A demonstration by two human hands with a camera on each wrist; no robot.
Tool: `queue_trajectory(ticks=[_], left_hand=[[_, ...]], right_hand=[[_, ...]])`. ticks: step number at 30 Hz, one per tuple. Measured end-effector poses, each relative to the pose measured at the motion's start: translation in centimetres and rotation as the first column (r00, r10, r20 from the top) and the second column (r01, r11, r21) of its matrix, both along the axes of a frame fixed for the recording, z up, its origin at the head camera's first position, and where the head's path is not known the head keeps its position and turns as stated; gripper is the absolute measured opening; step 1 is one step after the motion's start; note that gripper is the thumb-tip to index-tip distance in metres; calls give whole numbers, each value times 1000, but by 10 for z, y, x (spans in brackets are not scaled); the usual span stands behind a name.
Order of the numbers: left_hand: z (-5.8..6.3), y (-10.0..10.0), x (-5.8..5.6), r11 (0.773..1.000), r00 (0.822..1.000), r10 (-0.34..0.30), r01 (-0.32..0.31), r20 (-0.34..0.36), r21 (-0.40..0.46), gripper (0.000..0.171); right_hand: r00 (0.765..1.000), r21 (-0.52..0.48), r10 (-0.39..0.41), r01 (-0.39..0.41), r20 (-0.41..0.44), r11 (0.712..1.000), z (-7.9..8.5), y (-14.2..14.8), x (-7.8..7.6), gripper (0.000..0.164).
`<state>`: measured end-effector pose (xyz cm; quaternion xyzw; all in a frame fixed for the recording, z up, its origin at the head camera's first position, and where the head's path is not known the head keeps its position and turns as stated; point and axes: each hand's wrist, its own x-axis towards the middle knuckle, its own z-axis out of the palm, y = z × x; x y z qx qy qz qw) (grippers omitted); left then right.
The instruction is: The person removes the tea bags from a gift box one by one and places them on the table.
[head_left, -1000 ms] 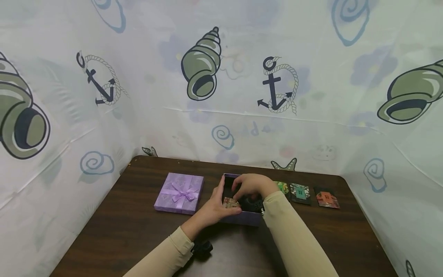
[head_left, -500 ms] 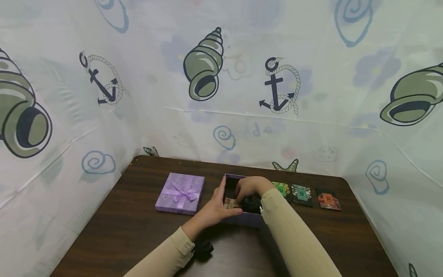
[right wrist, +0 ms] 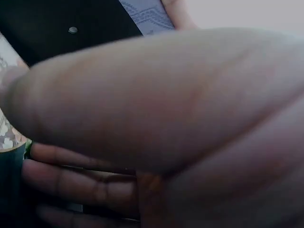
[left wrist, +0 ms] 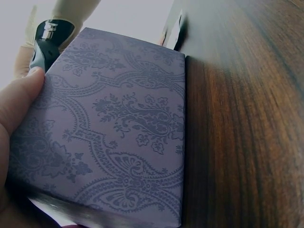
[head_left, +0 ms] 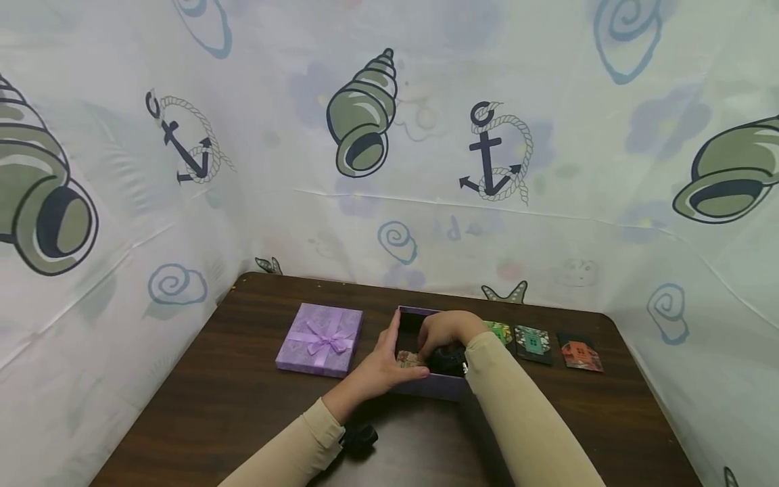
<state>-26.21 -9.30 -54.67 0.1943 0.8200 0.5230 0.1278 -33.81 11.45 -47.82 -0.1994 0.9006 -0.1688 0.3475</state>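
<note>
A purple patterned gift box (head_left: 429, 386) stands uncovered on the table, its inside dark. My left hand (head_left: 380, 370) holds it by the near left corner, fingers along the left side and thumb at the front rim. In the left wrist view the embossed box wall (left wrist: 118, 123) fills the middle, with the thumb at its edge. My right hand (head_left: 447, 329) reaches down into the box, fingers bent, pinching the edge of a tan patterned card (head_left: 407, 359). The right wrist view shows my thumb large, with part of the card (right wrist: 8, 137) beside it; the other fingertips are partly hidden.
Left of the box lies its purple lid (head_left: 320, 339) with a ribbon bow. To the right are a green-yellow card (head_left: 499, 331), a teal card (head_left: 533, 343) and a red-orange card (head_left: 579, 352). A patterned curtain (head_left: 426, 237) hangs behind the brown table (head_left: 243, 379).
My right hand has sunk a little lower into the box, and its fingers have curled more by the tan card. The left hand keeps its hold on the corner.
</note>
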Motion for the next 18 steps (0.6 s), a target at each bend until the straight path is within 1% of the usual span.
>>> queue_trajectory(ticks=[5,9,15,18], left_hand=[[0,0,0,1000,1000,-2,2,-6,-4,136],[0,-1,1,1000,1000,-1,1,1,-1,135],[-1,-1,0,1000,1000,3,-3,-9,-1,136],[-1,-1,0,1000,1000,5,-5,-12,-7,136]], right_hand=[[999,-15,32,-31,20,999,-1,0,2,19],[999,-37,51,-50,5,998,-1,2,3,14],[1000,-114,-6,8,21,993,1,5,3,9],[999,-190,-18,23,31,982,-1,9,3,5]])
